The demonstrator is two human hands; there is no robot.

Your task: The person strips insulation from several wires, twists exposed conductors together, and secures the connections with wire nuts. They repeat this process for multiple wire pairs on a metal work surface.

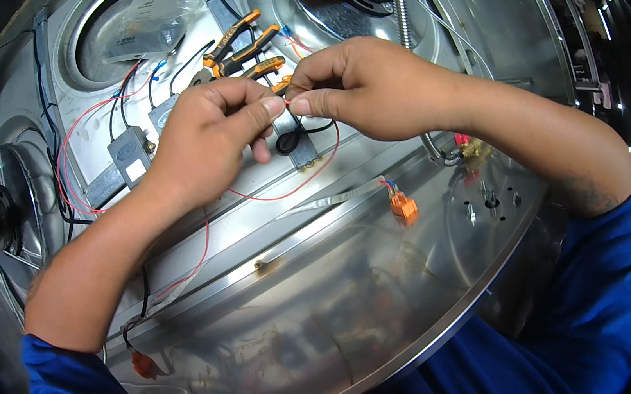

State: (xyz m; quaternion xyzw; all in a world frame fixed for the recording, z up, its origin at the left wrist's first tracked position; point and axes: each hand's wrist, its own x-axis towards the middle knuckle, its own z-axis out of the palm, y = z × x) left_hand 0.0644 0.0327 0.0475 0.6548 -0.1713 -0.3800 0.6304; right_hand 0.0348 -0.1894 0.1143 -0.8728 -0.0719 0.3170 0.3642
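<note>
My two hands meet over the metal panel, fingertips nearly touching. Between thumb and finger, my left hand (205, 136) pinches a thin red wire (338, 140). My right hand (377, 91) is closed in a pinch on the same wire, right beside the left fingertips; the bit between them is mostly hidden. Just beyond the hands lie pliers with orange and black handles (233, 38), partly covered by my fingers. A black cable loop (289, 142) hangs below the pinch. Two grey boxes (129, 155) with leads sit left of my left hand.
A clear plastic bag (145, 29) lies over a round opening at the back. A flexible metal hose (400, 9) runs down at the right. Orange connectors (403, 206) hang along the front steel face. Round metal housings (24, 193) stand left and back.
</note>
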